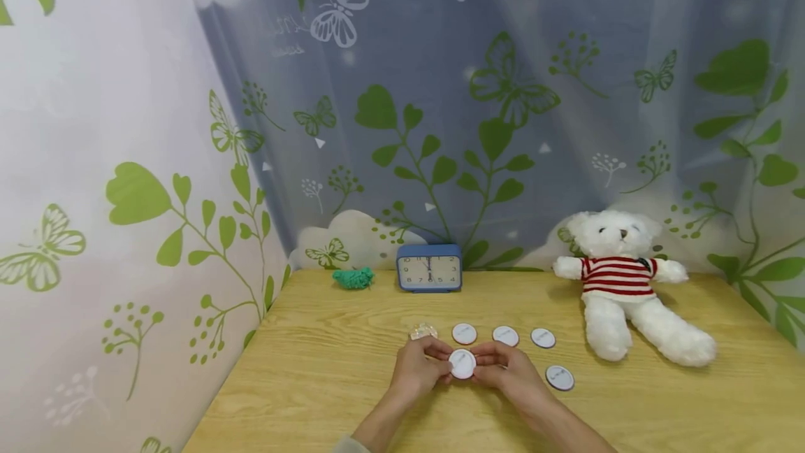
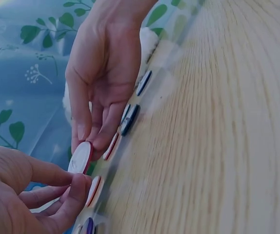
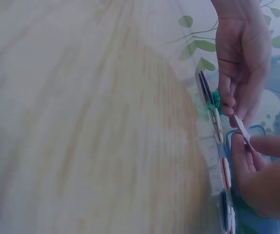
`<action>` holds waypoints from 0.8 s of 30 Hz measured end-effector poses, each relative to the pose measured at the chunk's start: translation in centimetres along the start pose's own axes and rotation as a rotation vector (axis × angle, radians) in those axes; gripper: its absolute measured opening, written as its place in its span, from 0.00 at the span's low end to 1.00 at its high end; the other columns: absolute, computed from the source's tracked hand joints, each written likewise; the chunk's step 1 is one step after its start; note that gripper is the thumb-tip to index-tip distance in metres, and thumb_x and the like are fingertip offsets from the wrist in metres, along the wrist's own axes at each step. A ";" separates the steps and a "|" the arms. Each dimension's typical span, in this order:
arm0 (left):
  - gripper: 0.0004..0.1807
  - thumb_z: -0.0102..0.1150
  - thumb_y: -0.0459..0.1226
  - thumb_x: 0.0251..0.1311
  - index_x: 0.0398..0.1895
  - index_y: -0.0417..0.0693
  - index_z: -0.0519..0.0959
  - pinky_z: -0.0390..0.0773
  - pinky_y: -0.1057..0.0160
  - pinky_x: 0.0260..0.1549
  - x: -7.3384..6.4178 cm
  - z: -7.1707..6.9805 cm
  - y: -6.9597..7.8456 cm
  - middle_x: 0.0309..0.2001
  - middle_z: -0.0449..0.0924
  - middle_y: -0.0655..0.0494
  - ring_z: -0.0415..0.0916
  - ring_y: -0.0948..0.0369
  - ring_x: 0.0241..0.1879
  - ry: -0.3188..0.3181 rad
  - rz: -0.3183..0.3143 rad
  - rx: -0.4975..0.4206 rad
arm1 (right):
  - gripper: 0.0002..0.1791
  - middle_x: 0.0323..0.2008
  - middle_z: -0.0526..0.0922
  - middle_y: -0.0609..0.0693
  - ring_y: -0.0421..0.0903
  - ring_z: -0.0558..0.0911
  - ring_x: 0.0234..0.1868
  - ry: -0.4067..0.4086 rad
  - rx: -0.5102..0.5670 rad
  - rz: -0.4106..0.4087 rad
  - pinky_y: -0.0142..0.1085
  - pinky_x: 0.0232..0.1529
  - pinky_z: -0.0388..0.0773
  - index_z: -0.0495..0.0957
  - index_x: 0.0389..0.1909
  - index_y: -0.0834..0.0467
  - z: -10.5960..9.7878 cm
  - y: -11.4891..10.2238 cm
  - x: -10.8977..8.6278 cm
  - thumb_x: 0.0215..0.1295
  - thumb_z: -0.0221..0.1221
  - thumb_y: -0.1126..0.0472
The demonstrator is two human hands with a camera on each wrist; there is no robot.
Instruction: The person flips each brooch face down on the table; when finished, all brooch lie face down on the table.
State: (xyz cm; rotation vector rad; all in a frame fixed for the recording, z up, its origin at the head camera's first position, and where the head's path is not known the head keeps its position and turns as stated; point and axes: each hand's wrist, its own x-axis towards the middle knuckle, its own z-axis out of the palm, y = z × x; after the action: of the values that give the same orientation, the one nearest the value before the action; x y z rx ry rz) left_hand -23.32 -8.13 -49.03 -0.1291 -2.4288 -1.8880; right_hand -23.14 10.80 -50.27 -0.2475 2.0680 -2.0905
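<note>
Disc (image 1: pixel 462 363) (its marks illegible) is pinched by the left hand (image 1: pixel 417 367) and right hand (image 1: pixel 511 373). The blue clock (image 1: pixel 430 268) is legibly numbered.

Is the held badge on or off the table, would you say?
Off: left hand and right hand pinch the badge above the table.
</note>
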 end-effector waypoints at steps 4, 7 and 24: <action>0.11 0.67 0.16 0.49 0.36 0.31 0.84 0.87 0.62 0.23 0.0 0.1 0.1 0.28 0.82 0.50 0.83 0.60 0.22 -0.007 -0.001 -0.018 | 0.21 0.44 0.83 0.61 0.46 0.81 0.44 0.056 -0.001 -0.005 0.33 0.43 0.85 0.74 0.56 0.77 0.4 -0.1 0.4 0.62 0.62 0.76; 0.10 0.66 0.16 0.49 0.36 0.30 0.84 0.87 0.60 0.24 0.0 0.0 0.2 0.29 0.82 0.49 0.84 0.58 0.22 -0.002 0.006 -0.019 | 0.20 0.44 0.82 0.61 0.47 0.81 0.44 0.094 0.001 0.002 0.33 0.43 0.86 0.75 0.55 0.76 0.6 -0.1 0.5 0.61 0.61 0.78; 0.06 0.69 0.31 0.60 0.37 0.36 0.88 0.75 0.71 0.24 -0.1 -0.9 0.7 0.29 0.86 0.54 0.82 0.60 0.28 -0.099 -0.053 0.149 | 0.17 0.42 0.86 0.58 0.44 0.84 0.41 0.089 -0.115 0.011 0.31 0.41 0.85 0.80 0.51 0.77 0.3 -0.1 0.5 0.61 0.63 0.75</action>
State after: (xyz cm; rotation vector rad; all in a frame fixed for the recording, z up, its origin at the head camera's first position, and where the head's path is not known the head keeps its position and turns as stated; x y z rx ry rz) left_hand -23.10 -8.86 -48.10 -0.1556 -2.6533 -1.7529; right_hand -23.51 10.38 -50.20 -0.1626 2.2392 -2.0135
